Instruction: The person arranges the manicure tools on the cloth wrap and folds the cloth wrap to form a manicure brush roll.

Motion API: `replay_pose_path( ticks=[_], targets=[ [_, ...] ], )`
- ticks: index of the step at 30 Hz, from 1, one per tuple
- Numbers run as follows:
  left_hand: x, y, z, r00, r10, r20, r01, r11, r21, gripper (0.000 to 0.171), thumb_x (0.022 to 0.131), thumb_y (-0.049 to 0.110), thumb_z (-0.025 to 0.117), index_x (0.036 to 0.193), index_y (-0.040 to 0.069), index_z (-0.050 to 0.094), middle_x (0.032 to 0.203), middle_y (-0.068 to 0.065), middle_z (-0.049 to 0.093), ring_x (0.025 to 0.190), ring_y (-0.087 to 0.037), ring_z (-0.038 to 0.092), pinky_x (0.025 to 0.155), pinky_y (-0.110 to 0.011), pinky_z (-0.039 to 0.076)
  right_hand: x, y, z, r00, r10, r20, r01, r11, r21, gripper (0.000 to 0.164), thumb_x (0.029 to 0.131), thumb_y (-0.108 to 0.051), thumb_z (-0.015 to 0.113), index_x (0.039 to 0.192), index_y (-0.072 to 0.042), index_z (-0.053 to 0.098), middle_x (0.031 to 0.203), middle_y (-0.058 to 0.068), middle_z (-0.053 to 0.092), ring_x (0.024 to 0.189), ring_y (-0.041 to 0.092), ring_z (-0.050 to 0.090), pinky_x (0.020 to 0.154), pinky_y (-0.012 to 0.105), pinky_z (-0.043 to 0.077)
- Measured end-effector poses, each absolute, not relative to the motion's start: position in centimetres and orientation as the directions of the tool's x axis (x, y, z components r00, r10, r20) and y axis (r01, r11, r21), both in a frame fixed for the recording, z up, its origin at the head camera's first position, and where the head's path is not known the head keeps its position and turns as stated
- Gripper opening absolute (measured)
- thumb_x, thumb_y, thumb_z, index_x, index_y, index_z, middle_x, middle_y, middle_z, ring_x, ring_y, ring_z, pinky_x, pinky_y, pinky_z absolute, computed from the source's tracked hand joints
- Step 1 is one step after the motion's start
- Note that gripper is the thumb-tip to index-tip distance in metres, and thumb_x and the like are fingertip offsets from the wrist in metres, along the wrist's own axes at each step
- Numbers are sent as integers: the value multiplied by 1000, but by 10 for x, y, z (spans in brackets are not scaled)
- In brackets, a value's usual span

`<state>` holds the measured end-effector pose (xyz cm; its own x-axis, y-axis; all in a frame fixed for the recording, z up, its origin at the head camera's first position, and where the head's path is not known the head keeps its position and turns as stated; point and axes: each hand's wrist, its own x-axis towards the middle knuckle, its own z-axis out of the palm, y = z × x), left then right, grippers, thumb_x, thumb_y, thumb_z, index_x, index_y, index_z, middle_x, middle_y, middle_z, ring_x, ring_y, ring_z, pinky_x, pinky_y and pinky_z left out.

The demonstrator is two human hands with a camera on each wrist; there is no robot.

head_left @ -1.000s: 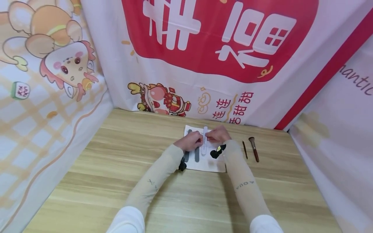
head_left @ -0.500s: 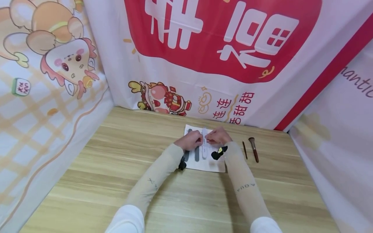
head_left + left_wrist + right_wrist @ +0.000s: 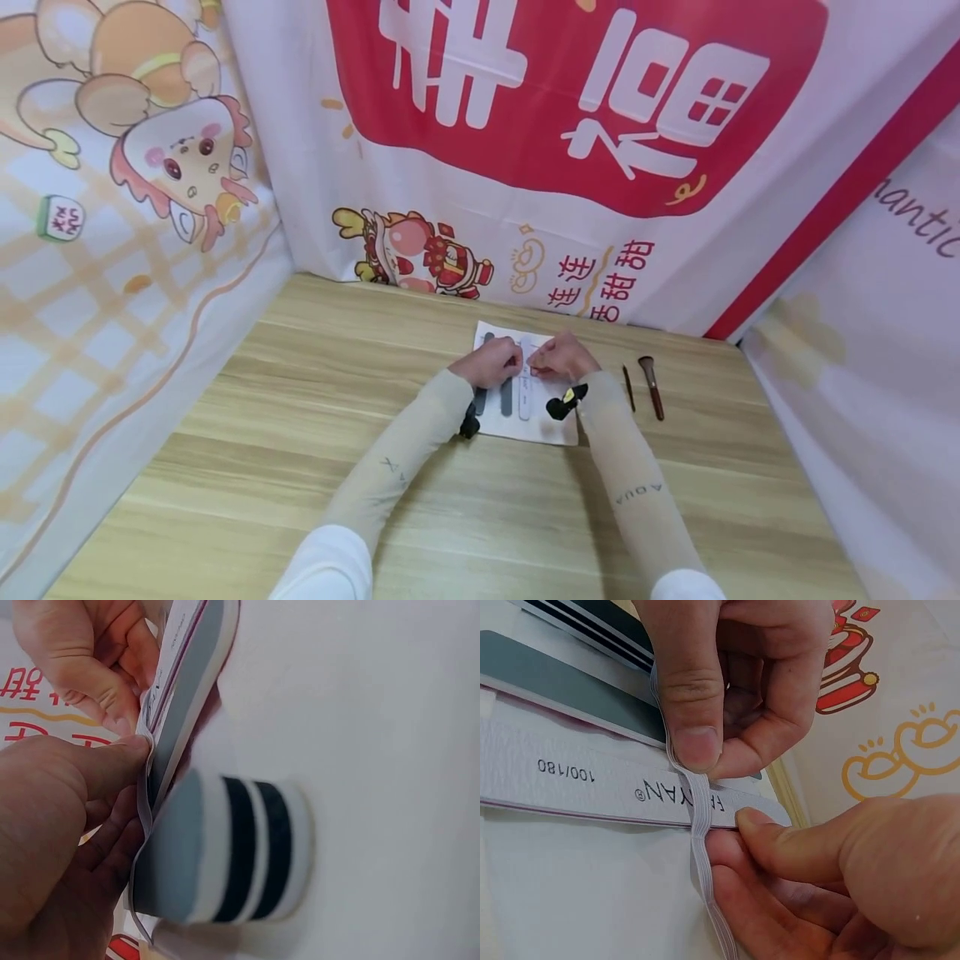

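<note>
My left hand [image 3: 491, 363] pinches a white elastic band [image 3: 701, 855] between thumb and finger, above a white cloth-like sheet [image 3: 551, 429]. A light nail file [image 3: 592, 784] marked 100/180 runs beneath the band. My right hand [image 3: 561, 358] holds the file's far end between thumb and fingers. Beside it, two dark grey files [image 3: 507, 400] lie on the sheet, also crossed by the band. In the left wrist view, the layered end of a grey file [image 3: 172, 851] stands close to my left fingers.
A makeup brush [image 3: 652, 387] and a thin dark brown stick-like tool [image 3: 628, 388] lie on the wooden table [image 3: 337, 358], right of the sheet. A printed cloth wall [image 3: 465, 183] rises at the table's far edge.
The light file has slid toward the person, under the band, and lies lower on the sheet. My right hand has come slightly nearer with it; the left hand has stayed nearly in place.
</note>
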<state>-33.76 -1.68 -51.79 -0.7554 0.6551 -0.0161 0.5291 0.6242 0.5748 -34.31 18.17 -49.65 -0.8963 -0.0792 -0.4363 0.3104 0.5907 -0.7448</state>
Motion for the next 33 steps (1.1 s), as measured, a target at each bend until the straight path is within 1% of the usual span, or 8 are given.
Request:
replay_pose_path(
  ticks=[5,9,12,15,20,24,30,33],
  targets=[
    [-336,-15,-518,-762,648,-14,529,634,564,14,105,13,64,96,10,74,92,1,67,91,-14,60,89,-30,50,-340,181,-497,-898,-89,-430,305,579,-756,11,96,-5,75,105,1,76,99,13,80,80,16,74,74,28,62],
    [-336,-15,-518,-759,652,-8,538,633,557,14,105,13,64,95,10,73,90,1,67,89,-14,60,87,-29,51,-339,179,-496,-898,-78,-434,310,588,-747,9,96,-4,74,103,2,75,98,14,79,81,18,74,75,29,62],
    [-337,-15,-518,-760,649,-16,530,634,563,14,105,13,64,94,11,73,89,1,68,86,-13,60,84,-28,51,-338,181,-492,-904,-83,-420,293,595,-749,13,96,-4,74,107,3,74,100,16,78,83,20,74,78,31,63],
    [-336,-14,-517,-759,651,-13,532,630,566,13,103,12,65,93,13,73,89,1,68,84,-13,61,82,-28,51,-335,192,-483,-924,-99,-370,219,656,-722,18,97,-9,74,111,2,76,100,16,79,87,22,75,80,34,63],
    [-336,-10,-515,-749,663,13,560,622,546,10,101,11,69,93,14,74,89,2,68,86,-13,59,84,-28,50,-330,226,-458,-967,-169,-193,-11,778,-629,22,97,-21,75,110,-3,79,101,14,80,90,26,74,76,32,58],
    [-334,-2,-511,-737,675,26,570,601,560,8,100,11,70,95,11,76,89,0,67,87,-15,58,85,-29,50,-322,267,-439,-976,-191,-105,-103,829,-550,26,98,-25,74,111,-3,78,106,15,79,94,26,71,79,34,57],
    [-334,7,-507,-732,681,-7,562,609,559,7,100,11,70,100,10,77,93,-1,68,90,-16,58,87,-30,50,-310,325,-435,-989,-115,-93,-59,882,-467,31,99,-26,72,115,0,76,113,20,76,99,31,71,86,45,58],
    [-334,10,-507,-727,686,-21,570,621,538,8,100,11,71,101,11,79,95,0,70,92,-15,60,90,-31,51,-305,343,-446,-992,-75,-99,-21,885,-464,28,99,-22,72,114,2,76,113,21,76,99,31,70,84,43,58]
  ],
)
